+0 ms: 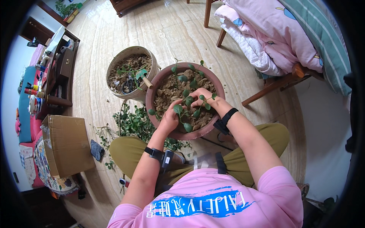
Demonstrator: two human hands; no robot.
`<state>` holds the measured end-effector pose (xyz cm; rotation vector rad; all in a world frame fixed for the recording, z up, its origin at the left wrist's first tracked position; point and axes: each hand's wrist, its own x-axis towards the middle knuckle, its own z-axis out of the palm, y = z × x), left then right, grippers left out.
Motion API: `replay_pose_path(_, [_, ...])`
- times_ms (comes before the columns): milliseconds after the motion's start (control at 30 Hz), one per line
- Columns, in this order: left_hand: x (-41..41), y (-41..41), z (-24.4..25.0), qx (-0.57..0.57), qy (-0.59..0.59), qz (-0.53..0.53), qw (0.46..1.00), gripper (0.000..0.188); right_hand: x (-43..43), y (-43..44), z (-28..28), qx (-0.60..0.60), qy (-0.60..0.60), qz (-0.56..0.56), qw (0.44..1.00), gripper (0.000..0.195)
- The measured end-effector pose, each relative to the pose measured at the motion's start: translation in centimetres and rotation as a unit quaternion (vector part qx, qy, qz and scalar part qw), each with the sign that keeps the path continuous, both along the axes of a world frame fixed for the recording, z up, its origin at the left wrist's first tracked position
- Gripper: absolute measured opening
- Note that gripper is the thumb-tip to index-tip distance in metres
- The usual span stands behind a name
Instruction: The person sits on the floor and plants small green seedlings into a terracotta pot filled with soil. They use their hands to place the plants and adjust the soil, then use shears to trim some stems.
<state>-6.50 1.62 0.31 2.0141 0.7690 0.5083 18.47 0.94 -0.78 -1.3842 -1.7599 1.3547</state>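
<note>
A round reddish-brown plant pot [219, 81] filled with lumpy brown soil stands before me, with leafy green cuttings upright in it. My left hand [171, 115] is over the soil at the near left, its fingers bent beside a cutting's leaves. Opposite it, my right hand [202, 97] reaches in from the right, fingers curled down near the middle of the soil. Leaves hide the fingertips of both, so whether either pinches a stem does not show. A white bucket [155, 67] of soil beside the pot holds dark-handled scissors [129, 85] and a green trowel with a wooden handle [146, 82].
Cut leafy stems [135, 121] lie on the floor left of the pot. A cardboard box [70, 145] and a grey cloth [97, 150] are further left. A wooden chair frame [268, 88] with pink bedding [273, 34] stands at the right.
</note>
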Motion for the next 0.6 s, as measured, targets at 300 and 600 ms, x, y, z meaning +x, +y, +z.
replay_pose_path(300, [-0.2,-0.2,-1.2,0.137,0.023,0.073,0.988,0.045,1.5,-0.8,-1.5,-0.069,0.041,-0.113,0.99,0.029])
replay_pose_path(600, [0.7,0.5,-3.8,0.135,0.046,0.087,0.986,0.073,1.8,-4.6,-4.6,-0.202,0.166,-0.218,0.94,0.021])
